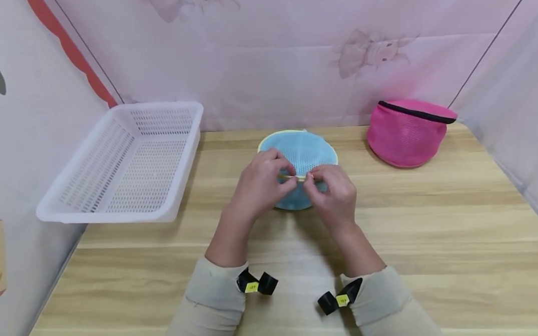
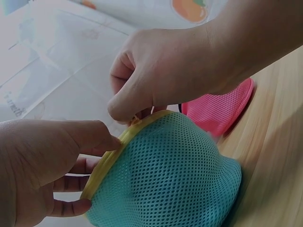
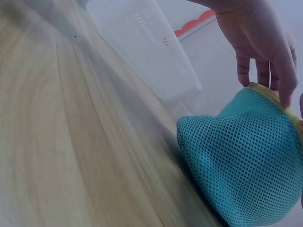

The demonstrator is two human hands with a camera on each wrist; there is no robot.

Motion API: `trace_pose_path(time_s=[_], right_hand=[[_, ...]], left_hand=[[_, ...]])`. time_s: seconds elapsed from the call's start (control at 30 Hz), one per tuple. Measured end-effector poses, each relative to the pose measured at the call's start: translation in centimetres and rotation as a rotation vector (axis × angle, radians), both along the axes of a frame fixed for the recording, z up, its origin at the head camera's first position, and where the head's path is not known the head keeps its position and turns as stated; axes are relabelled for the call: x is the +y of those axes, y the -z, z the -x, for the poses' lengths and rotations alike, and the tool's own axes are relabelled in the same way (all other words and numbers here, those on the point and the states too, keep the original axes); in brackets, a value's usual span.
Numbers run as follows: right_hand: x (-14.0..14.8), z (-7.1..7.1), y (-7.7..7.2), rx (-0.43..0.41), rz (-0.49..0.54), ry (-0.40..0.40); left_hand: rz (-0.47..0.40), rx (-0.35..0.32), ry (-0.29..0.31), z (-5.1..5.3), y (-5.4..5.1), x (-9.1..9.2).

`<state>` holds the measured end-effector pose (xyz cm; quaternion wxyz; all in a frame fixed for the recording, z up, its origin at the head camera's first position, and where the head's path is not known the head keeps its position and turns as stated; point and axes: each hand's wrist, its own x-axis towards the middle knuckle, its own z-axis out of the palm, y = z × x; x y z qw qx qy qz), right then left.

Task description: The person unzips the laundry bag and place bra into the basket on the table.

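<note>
A round blue mesh laundry bag (image 1: 301, 149) with yellow edging stands on the table in front of me. My left hand (image 1: 261, 181) pinches the bag's yellow zipper edge (image 2: 105, 166) between thumb and fingers on the left side. Close beside it on the same edge, my right hand (image 1: 335, 191) pinches a small piece at the zipper line with thumb and forefinger. That small piece is mostly hidden by the fingertips. In the right wrist view the mesh side (image 3: 241, 161) of the bag bulges and folds below the edge.
A white perforated plastic basket (image 1: 118, 216) stands at the left. Toward the back right sits a pink mesh bag (image 1: 405, 139) with a black zipper band. All rest on a wooden table (image 1: 434, 241), with a pink printed cloth (image 1: 269, 77) behind.
</note>
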<state>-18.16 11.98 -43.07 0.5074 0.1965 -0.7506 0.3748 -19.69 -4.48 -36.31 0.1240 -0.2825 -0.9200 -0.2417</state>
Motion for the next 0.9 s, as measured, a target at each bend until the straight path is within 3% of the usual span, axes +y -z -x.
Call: trace_pose_path(time_s=[0.53, 0.63, 0.9], right_hand=[[-0.39, -0.26, -0.04, 0.0, 0.005, -0.027], [-0.37, -0.2, -0.1, -0.006, 0.011, -0.032], [-0.41, -0.26, 0.07, -0.004, 0.012, -0.042]], left_hand=[[-0.008, 0.055, 0.06, -0.36, 0.21, 0.66], [-0.006, 0.074, 0.058, -0.36, 0.07, 0.68], [0.04, 0.045, 0.032, -0.44, 0.03, 0.48]])
